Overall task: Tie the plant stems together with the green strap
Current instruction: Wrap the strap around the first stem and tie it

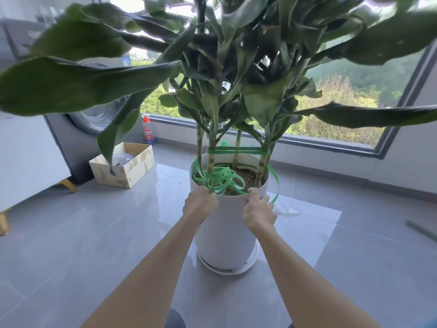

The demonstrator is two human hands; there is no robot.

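Note:
A tall leafy plant stands in a white ribbed pot on the floor. Several thin stems rise from the soil. A green strap runs in bands around the stems just above the pot rim. Its loose coils lie heaped on the soil, and one strand loops outside the pot on the right. My left hand grips the strap at the near rim, left of the coils. My right hand holds a strand at the near right rim with curled fingers.
An open cardboard box sits on the floor to the left, in front of a grey washing machine. A red-and-white bottle stands by the window sill. Large leaves hang overhead. A white scrap lies right of the pot.

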